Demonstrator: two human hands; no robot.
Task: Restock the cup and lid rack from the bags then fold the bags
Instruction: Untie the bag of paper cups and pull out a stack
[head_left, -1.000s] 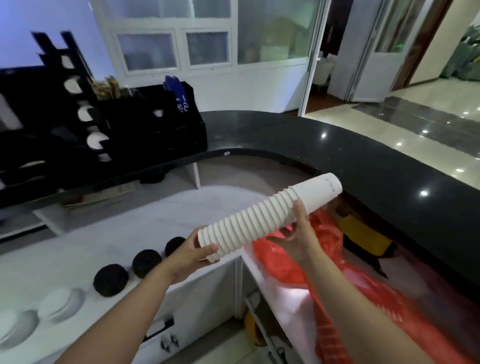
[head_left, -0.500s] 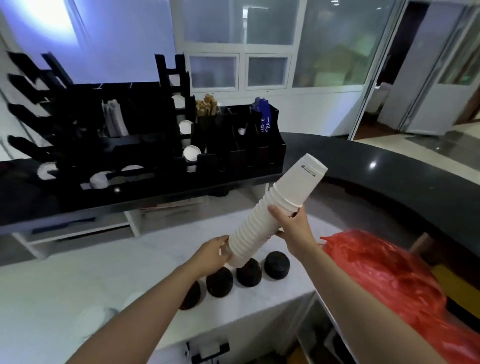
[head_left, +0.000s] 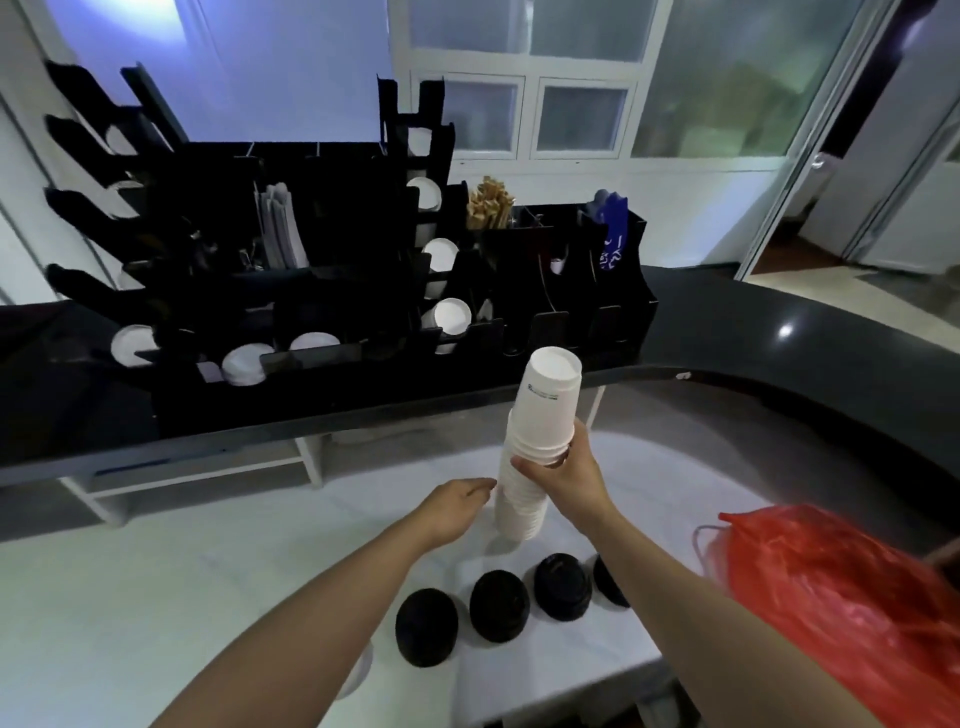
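Observation:
A tall stack of white paper cups stands almost upright, bottoms up, over the white counter. My right hand grips the stack around its middle. My left hand lies just left of the stack's lower part, fingertips at its side, fingers relaxed. The black cup and lid rack stands behind on the dark counter, with white lids in some slots. A crumpled red plastic bag lies at the right, beside my right forearm.
Several black lids lie in a row on the white counter below the stack. A white lid peeks out under my left forearm. Wooden stirrers and a blue packet stand in the rack. The dark curved counter runs right.
The cup stack has swung from a slant to almost upright and closer to the rack. My left hand has come off its lower end and rests beside it. The view has turned toward the rack.

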